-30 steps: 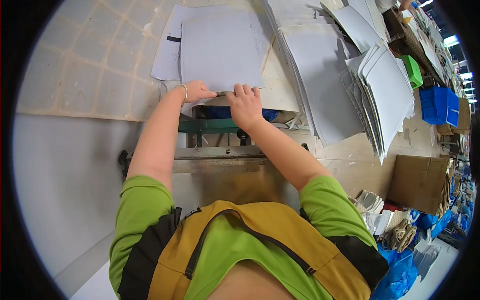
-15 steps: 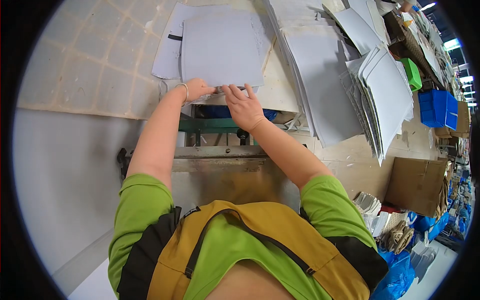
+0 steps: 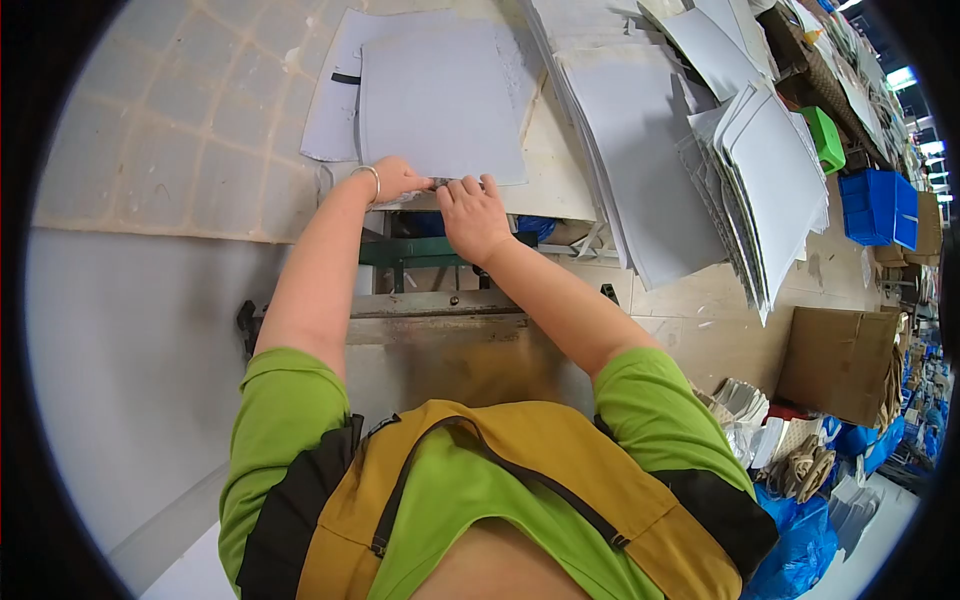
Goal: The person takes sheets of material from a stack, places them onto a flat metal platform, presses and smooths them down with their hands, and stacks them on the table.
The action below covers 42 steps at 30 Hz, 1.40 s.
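White sheet (image 3: 440, 105) lies flat near the table's (image 3: 560, 192) front edge, overlapping a lower sheet (image 3: 330, 125) that shows along its left side; a short black strip (image 3: 346, 79) sits on the latter. Left hand (image 3: 400, 180), with a bracelet (image 3: 376, 184) at the wrist, is at the near edge of the white sheet, fingers bent inward; right hand (image 3: 474, 212) is just beside it at the same edge, fingers curled and slightly parted. Fingertips of both hands partly hidden; cannot tell whether either grips the edge. A narrow dark patch shows between the hands, too small to identify. To the right: a stack of white sheets (image 3: 640, 150), then a fanned pile (image 3: 770, 180) overlapping it. Farther right: green bin (image 3: 823, 138), blue bin (image 3: 880, 207) and, lower down, cardboard box (image 3: 838, 365). Metal surface (image 3: 440, 335) lies below the forearms.
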Each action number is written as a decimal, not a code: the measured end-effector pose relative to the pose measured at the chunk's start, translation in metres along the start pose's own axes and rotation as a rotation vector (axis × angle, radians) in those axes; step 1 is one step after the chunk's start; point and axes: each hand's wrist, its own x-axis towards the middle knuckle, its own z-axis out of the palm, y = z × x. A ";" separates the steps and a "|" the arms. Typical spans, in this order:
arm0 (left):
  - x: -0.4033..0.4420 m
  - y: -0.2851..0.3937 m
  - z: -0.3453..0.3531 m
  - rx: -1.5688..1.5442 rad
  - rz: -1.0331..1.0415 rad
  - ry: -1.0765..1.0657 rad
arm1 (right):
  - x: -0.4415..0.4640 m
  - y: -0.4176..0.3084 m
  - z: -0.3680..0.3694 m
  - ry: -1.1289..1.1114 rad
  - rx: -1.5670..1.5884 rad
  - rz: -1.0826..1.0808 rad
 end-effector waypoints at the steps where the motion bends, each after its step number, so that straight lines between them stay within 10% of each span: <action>1: -0.002 0.002 -0.001 0.000 -0.004 -0.002 | -0.001 0.000 0.003 -0.001 0.005 0.000; 7: 0.025 -0.019 -0.013 0.429 0.163 0.190 | -0.007 0.008 0.012 -0.008 -0.064 -0.159; 12: -0.021 -0.025 -0.137 0.337 -0.302 1.042 | -0.008 0.016 0.016 0.080 0.176 -0.037; 18: -0.158 0.083 -0.187 0.454 0.269 1.474 | -0.001 0.028 -0.007 -0.072 0.492 0.047; 20: -0.193 0.095 -0.158 0.657 0.558 1.480 | -0.002 0.030 -0.006 -0.096 0.692 0.219; 26: -0.260 0.105 0.029 0.758 0.334 0.884 | 0.032 0.099 0.108 -0.073 1.226 0.250; 28: -0.287 0.109 0.080 0.727 0.485 0.870 | 0.027 0.077 0.048 0.544 1.583 0.613; 30: -0.318 0.107 0.128 0.693 0.519 0.768 | 0.004 0.075 -0.023 0.567 1.898 0.891; 32: -0.337 0.100 0.168 0.644 0.526 0.723 | -0.020 0.068 -0.030 0.498 1.643 0.710; 35: -0.353 0.095 0.221 0.520 0.391 0.101 | -0.061 0.040 -0.036 0.221 0.963 0.308; 38: -0.356 0.088 0.252 -0.334 0.376 -0.417 | -0.126 -0.053 -0.066 0.107 0.070 0.052; 40: -0.353 0.084 0.239 0.028 0.511 -0.240 | -0.160 -0.080 -0.050 0.120 0.020 0.058; 42: -0.326 0.052 0.238 0.066 0.575 0.474 | -0.189 -0.098 -0.033 0.151 -0.038 0.067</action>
